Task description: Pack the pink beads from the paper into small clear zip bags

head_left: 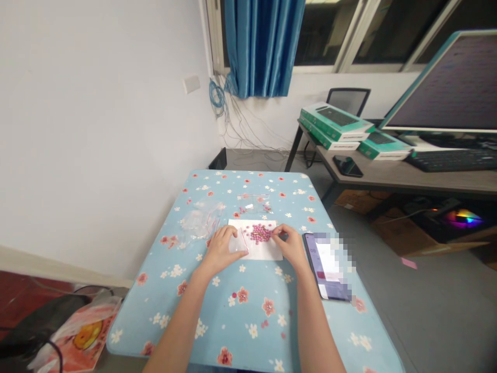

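On paper (254, 251), left grip (221, 251) holding plastic bag (237, 242), right grip (289, 246) pinched beside pink beads (260, 233)

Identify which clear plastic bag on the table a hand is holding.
The small bag in the left hand; the other two bags lie untouched beyond the paper.

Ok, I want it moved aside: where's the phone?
In the head view, the phone lies on the floral tablecloth, right of the right hand and white paper, near the table's edge.
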`<action>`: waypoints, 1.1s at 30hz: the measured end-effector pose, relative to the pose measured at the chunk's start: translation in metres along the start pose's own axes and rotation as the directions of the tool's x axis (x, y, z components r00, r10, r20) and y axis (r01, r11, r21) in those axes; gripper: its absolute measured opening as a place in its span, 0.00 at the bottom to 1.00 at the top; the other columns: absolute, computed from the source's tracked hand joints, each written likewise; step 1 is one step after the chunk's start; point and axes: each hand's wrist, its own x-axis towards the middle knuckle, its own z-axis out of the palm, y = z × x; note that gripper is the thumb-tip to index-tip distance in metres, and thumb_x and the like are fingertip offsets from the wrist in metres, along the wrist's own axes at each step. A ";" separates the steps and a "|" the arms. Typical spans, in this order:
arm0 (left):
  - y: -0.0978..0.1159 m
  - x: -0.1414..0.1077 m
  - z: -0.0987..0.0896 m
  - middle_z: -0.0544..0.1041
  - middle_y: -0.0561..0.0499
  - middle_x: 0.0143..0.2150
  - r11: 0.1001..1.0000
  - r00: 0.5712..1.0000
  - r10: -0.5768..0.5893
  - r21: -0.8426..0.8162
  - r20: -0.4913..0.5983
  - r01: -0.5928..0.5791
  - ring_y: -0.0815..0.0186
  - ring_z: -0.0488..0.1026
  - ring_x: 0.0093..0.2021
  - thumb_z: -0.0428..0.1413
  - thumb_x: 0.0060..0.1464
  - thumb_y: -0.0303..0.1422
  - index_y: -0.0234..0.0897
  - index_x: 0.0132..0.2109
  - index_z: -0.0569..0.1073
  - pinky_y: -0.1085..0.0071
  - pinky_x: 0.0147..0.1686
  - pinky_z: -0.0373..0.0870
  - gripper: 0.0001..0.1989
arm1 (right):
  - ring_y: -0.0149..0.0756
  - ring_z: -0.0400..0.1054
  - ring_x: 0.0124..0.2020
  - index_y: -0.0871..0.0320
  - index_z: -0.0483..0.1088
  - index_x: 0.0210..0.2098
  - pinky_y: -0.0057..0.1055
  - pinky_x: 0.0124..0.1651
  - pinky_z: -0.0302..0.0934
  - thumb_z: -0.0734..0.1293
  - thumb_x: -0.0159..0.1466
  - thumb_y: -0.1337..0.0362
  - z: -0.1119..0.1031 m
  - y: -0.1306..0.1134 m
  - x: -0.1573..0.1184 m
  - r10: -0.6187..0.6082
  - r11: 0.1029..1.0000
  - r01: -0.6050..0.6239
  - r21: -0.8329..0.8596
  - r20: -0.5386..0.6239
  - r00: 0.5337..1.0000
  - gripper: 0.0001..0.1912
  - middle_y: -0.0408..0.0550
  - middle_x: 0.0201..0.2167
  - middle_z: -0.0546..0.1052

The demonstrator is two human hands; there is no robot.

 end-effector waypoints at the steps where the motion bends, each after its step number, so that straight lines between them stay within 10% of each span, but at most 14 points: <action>1: 0.000 0.000 0.000 0.68 0.53 0.42 1.000 1.000 0.003 0.004 0.006 -0.003 0.60 0.66 0.45 0.63 0.41 0.36 0.41 0.38 0.60 0.64 0.45 0.62 0.21 | 0.36 0.63 0.31 0.57 0.67 0.24 0.32 0.38 0.56 0.62 0.54 0.65 0.001 -0.003 0.000 0.001 0.998 -0.001 0.068 0.002 1.000 0.04 0.45 0.26 0.73; 8: 0.003 -0.002 0.001 0.68 0.52 0.43 0.998 0.998 0.053 -0.020 0.040 -0.052 0.59 0.65 0.47 0.64 0.40 0.36 0.41 0.39 0.61 0.63 0.46 0.61 0.22 | 0.33 0.64 0.30 0.57 0.65 0.24 0.31 0.37 0.57 0.66 0.54 0.65 0.018 -0.034 -0.007 -0.048 0.936 -0.007 0.351 0.150 0.987 0.05 0.44 0.26 0.71; 24: 0.004 -0.001 0.004 0.70 0.49 0.45 0.994 0.994 0.101 -0.033 0.033 -0.100 0.58 0.66 0.48 0.64 0.41 0.40 0.40 0.44 0.63 0.61 0.47 0.63 0.25 | 0.35 0.66 0.33 0.57 0.69 0.28 0.32 0.39 0.59 0.66 0.53 0.66 0.032 -0.034 -0.010 -0.099 0.959 0.036 0.281 0.213 0.972 0.02 0.45 0.30 0.73; 33: 0.004 -0.003 0.001 0.67 0.47 0.54 0.998 0.997 0.033 0.057 0.064 -0.037 0.56 0.63 0.54 0.62 0.45 0.40 0.42 0.59 0.59 0.58 0.53 0.60 0.35 | 0.38 0.64 0.33 0.57 0.73 0.36 0.35 0.40 0.55 0.62 0.57 0.63 0.004 -0.002 -0.003 -0.039 0.976 0.026 -0.215 -0.053 0.998 0.10 0.48 0.33 0.76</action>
